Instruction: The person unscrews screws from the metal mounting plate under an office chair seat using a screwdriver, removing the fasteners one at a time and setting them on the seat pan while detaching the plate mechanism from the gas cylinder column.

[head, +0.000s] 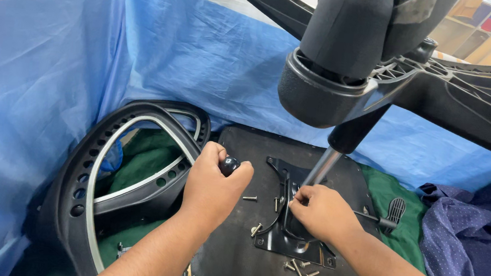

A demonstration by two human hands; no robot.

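Note:
My left hand (213, 186) is closed around a black screwdriver handle (229, 165), held over the underside of a black chair seat (233, 258). My right hand (323, 212) rests on the black metal tilt mechanism plate (292, 240) at the foot of the silver gas cylinder (321, 167), fingers pinched together near a bolt hole; what they pinch is hidden. Several loose bolts (298, 268) lie on the seat around the plate. The chair's star base with a caster (340, 50) looms upside down above.
A black mesh-frame chair back (101, 183) leans at the left over green cloth (146, 158). Blue plastic sheeting (37, 92) lines the back and left. A lever with a black paddle (395, 210) sticks out right; dark blue dotted fabric (478, 241) lies beyond.

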